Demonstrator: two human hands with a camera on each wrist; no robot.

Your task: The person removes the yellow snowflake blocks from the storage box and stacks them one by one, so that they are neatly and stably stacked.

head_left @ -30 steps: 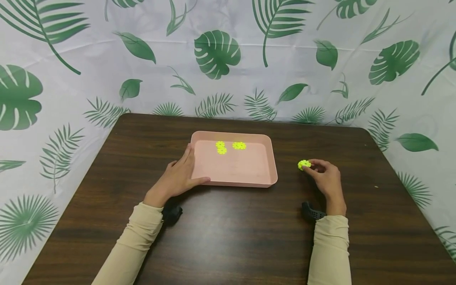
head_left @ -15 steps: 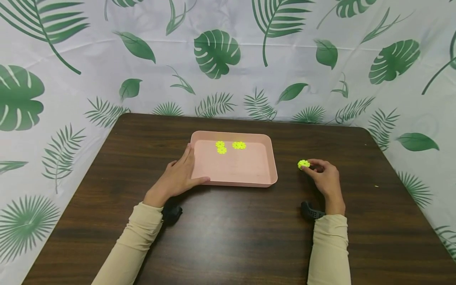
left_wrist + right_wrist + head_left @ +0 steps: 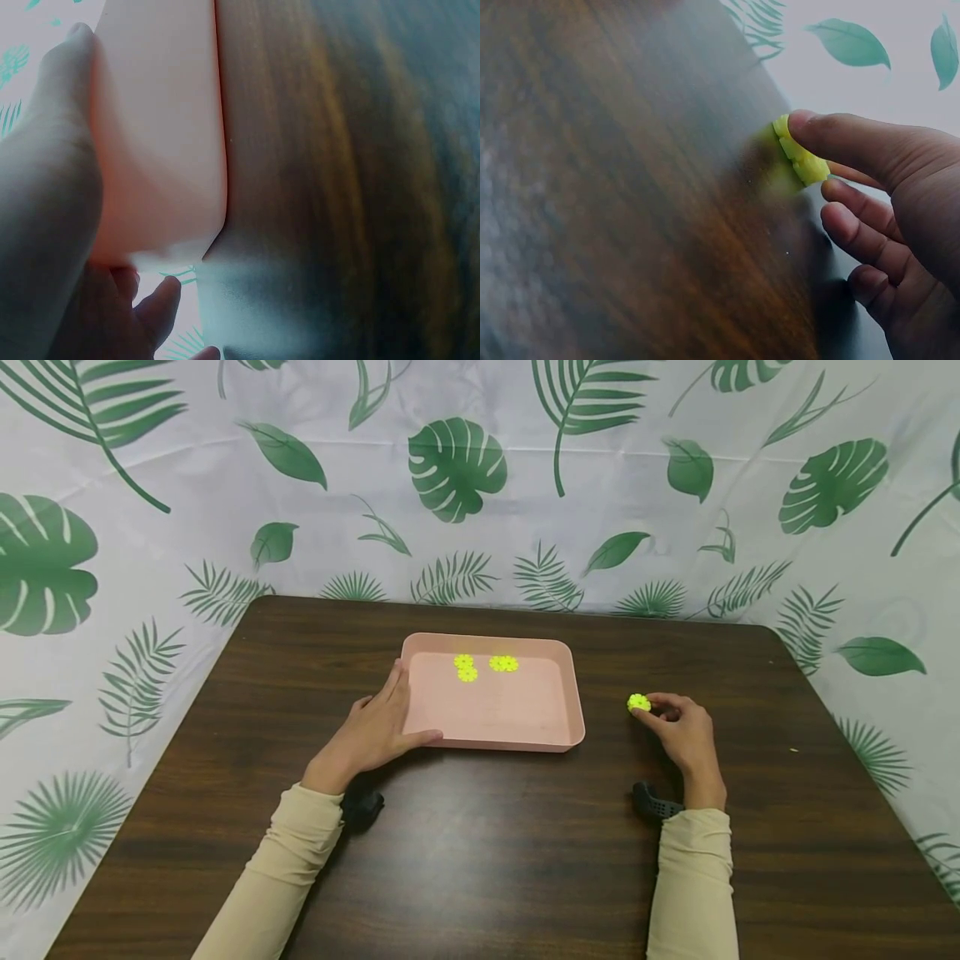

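A pink rectangular tray point(image 3: 495, 714) lies on the dark wooden table. My left hand point(image 3: 371, 727) rests at its near left corner, fingers fairly straight along the left wall and thumb along the near rim. Inside the tray, toward the back, are a yellow flower-shaped pair of discs point(image 3: 466, 668) and another such pair point(image 3: 503, 664), its discs side by side. To the right of the tray, my right hand point(image 3: 684, 727) pinches a yellow flower-shaped disc piece point(image 3: 638, 702) between thumb and fingers. In the right wrist view the yellow piece point(image 3: 801, 154) shows edge-on, partly hidden by the thumb.
A leaf-patterned cloth point(image 3: 525, 485) hangs behind the table point(image 3: 480, 860). Dark wrist devices sit under the left wrist point(image 3: 362, 810) and the right wrist point(image 3: 656, 802). A tiny light speck point(image 3: 793, 750) lies on the tabletop at the right.
The yellow piece in my right hand has turned slightly and looks narrower and rounder from the head view. The left hand and the tray stay in place.
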